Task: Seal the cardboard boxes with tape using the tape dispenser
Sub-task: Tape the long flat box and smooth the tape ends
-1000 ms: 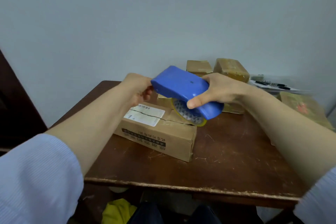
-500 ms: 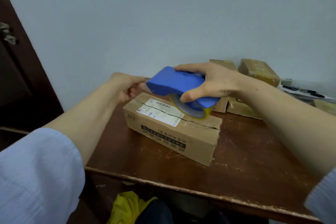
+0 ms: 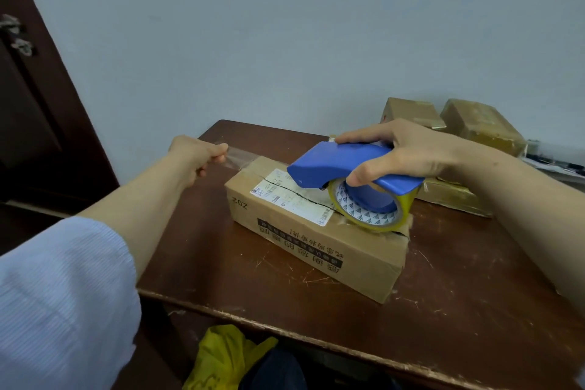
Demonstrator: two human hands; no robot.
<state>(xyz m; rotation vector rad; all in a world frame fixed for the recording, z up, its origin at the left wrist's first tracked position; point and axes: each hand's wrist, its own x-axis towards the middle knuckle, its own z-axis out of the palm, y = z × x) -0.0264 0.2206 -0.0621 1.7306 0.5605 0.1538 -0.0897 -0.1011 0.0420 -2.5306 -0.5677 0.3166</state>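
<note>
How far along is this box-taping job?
Done: the boxes at the back look glossy with tape already. In hand: the left hand pinches the free end of the clear tape beyond the front box, while the right hand holds the blue tape dispenser on top. To do: the split seam looks unsealed; tape needs pressing down and cutting.
</note>
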